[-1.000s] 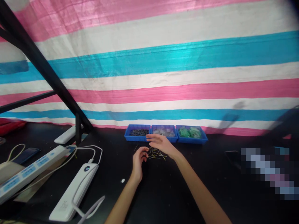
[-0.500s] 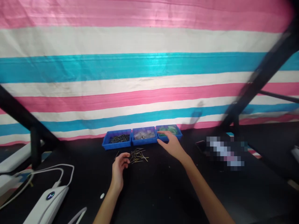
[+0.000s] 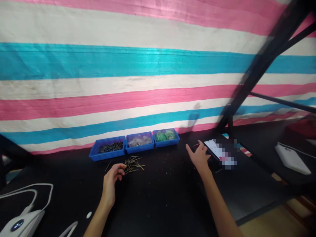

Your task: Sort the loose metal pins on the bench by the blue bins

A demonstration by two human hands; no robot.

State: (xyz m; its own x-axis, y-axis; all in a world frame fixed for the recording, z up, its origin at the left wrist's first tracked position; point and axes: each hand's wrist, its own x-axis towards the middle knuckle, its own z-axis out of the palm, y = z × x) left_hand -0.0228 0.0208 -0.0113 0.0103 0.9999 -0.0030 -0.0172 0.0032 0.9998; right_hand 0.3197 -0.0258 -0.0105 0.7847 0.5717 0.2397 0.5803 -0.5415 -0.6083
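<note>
My left hand point(image 3: 111, 179) rests on the black table with its fingers curled loosely, the fingertips touching the edge of a small heap of thin metal pins point(image 3: 133, 163). My right hand point(image 3: 198, 155) is stretched out to the right, fingers spread, right beside a phone with a lit screen point(image 3: 214, 148) lying on the table. Behind the pins stand three blue trays in a row: one with dark pins point(image 3: 108, 148), one with clear pieces point(image 3: 139, 141), one with green pieces point(image 3: 166, 136).
A white power bank with cables point(image 3: 19, 223) lies at the lower left. Another white device point(image 3: 291, 158) sits on the table at the right. A black slanted frame post point(image 3: 261, 62) rises at the right. A striped tarp point(image 3: 123, 65) hangs behind the table.
The view has swung to the right. My right hand moved from the green tray rightward to the phone. My left hand stayed by the pins.
</note>
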